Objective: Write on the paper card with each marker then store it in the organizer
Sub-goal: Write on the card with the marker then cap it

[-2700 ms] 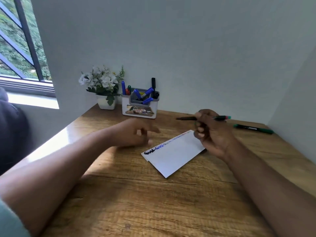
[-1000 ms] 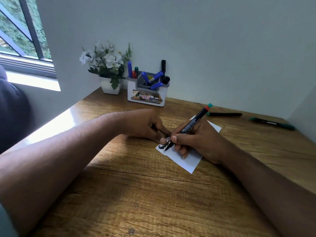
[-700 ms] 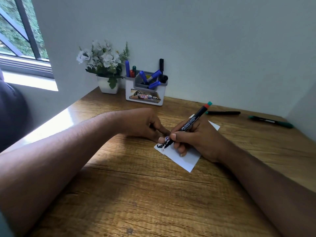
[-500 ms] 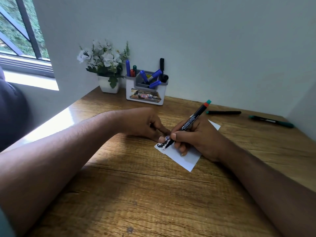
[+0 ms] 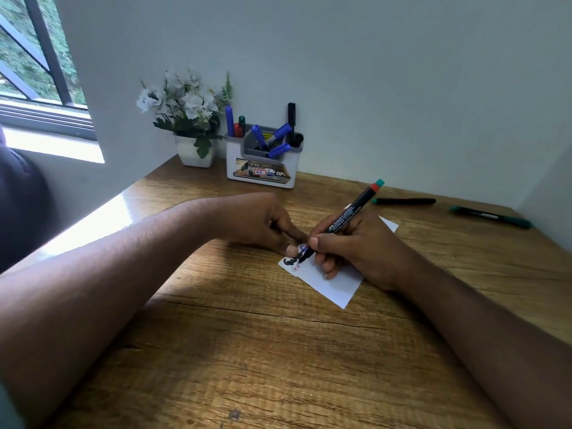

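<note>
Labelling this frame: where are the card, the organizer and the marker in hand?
card [image 5: 335, 286], head view, bare white area.
organizer [image 5: 230, 157], head view, white front wall.
marker [image 5: 346, 215], head view, black barrel, in the right hand [image 5: 356, 249].

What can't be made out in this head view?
- White paper card: mostly covered by the right hand; writing too small to read.
- Left hand: its fingertip contact with the card is unclear.
- White marker organizer: label blurred.
</note>
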A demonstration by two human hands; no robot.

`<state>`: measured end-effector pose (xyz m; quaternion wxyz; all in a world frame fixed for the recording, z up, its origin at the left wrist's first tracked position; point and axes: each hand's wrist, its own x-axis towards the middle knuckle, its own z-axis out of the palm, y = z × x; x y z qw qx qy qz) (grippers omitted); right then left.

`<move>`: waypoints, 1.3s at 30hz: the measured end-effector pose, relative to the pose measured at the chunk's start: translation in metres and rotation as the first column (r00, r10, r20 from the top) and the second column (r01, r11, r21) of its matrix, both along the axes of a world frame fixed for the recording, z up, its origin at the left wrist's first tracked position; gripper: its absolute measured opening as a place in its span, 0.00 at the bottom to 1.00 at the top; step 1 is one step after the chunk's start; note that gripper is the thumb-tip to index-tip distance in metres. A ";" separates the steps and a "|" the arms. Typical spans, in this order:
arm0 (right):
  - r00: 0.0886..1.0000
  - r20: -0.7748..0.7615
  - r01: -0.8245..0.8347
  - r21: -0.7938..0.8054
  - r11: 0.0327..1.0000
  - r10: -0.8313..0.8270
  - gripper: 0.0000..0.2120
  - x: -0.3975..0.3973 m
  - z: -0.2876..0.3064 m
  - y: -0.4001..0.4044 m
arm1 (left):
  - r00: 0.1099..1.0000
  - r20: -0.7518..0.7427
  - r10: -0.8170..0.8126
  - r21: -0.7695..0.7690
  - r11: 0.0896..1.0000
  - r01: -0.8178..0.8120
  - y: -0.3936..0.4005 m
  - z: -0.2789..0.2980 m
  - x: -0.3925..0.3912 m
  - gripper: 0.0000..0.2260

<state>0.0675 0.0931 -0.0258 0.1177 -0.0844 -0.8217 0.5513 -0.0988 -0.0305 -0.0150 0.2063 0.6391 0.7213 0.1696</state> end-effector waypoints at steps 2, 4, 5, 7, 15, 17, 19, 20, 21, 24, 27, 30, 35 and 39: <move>1.000 0.004 0.008 -0.018 1.000 -0.008 0.06 0.000 0.000 0.000 | 1.000 0.008 -0.001 0.003 1.000 0.001 0.000 0.000 0.001 0.14; 1.000 0.000 0.020 -0.036 0.999 -0.020 0.08 0.001 0.000 0.000 | 1.000 0.019 0.002 0.001 1.000 -0.002 0.000 0.000 0.001 0.13; 1.000 0.001 0.024 -0.034 0.999 -0.024 0.08 0.000 0.000 0.000 | 1.000 0.025 0.008 -0.001 1.000 -0.008 -0.001 0.000 0.001 0.12; 1.000 0.009 0.025 -0.018 1.000 -0.025 0.07 0.000 0.000 0.000 | 0.999 0.032 0.007 0.000 1.000 -0.007 -0.001 0.001 0.001 0.11; 0.999 0.006 0.050 -0.015 0.999 -0.050 0.07 -0.001 -0.002 0.001 | 1.000 0.010 0.008 -0.007 1.000 -0.007 0.000 -0.002 -0.002 0.14; 0.999 -0.005 0.047 -0.011 0.999 -0.047 0.06 -0.001 -0.002 0.002 | 1.000 0.008 0.006 -0.008 1.000 -0.006 0.000 -0.002 -0.002 0.15; 1.000 -0.008 -0.002 0.003 1.000 0.002 0.04 0.000 -0.003 0.001 | 1.000 -0.003 0.002 -0.002 1.000 -0.002 0.000 -0.002 -0.002 0.16; 1.000 -0.007 -0.028 0.014 1.000 0.028 0.04 0.001 -0.003 0.000 | 1.000 -0.008 0.000 0.000 1.000 0.000 0.000 -0.002 -0.002 0.16; 0.999 -0.005 -0.041 0.023 0.999 0.041 0.04 0.001 -0.003 -0.001 | 1.000 -0.010 0.001 -0.002 1.000 -0.001 0.001 -0.002 -0.002 0.16; 1.000 -0.013 0.026 0.018 0.999 -0.026 0.04 0.000 -0.004 0.001 | 1.000 -0.006 -0.001 -0.009 1.000 0.001 0.000 -0.001 -0.002 0.16; 0.996 -0.029 0.089 -0.011 0.996 -0.089 0.06 -0.001 -0.003 0.002 | 1.000 -0.019 -0.005 -0.014 1.000 0.004 0.000 -0.001 -0.001 0.17; 0.996 -0.051 0.069 -0.044 0.997 -0.071 0.06 0.000 -0.003 0.001 | 1.000 -0.012 0.006 -0.021 1.000 -0.006 0.000 -0.001 -0.002 0.17; 0.998 -0.043 0.046 -0.007 0.999 -0.047 0.04 -0.001 -0.005 0.001 | 1.000 -0.006 0.019 -0.026 0.999 -0.020 0.000 0.000 -0.001 0.17; 0.998 -0.052 0.035 -0.032 0.999 -0.037 0.04 -0.001 -0.005 0.003 | 0.999 0.007 0.043 -0.015 0.999 -0.043 -0.002 0.001 0.002 0.17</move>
